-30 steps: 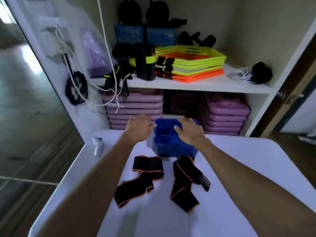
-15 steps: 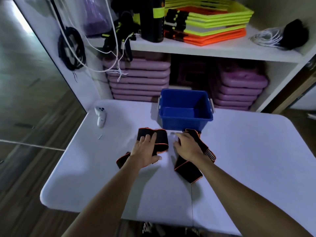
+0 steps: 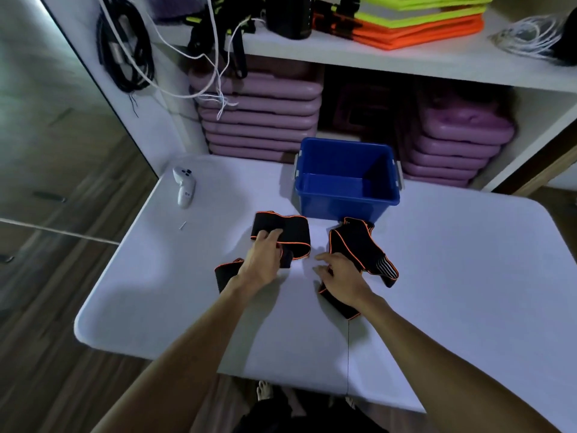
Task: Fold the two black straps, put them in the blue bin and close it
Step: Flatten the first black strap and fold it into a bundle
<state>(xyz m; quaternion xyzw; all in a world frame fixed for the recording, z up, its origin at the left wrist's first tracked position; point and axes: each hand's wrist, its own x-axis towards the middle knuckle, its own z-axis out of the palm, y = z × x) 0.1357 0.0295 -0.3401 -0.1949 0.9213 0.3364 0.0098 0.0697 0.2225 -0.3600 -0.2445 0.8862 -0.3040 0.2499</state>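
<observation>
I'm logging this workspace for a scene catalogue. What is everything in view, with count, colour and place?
strap: 2, black with orange edging, on the table; second strap to its right
bin: 1, blue, open, behind the straps
controller: 1, white, table's far left
table: 1, white
pads: stacks, purple, under the shelf
mats: stack, yellow and orange, on the shelf
cables: black, white, hanging left
left hand: on the first strap
right hand: on the second
</observation>
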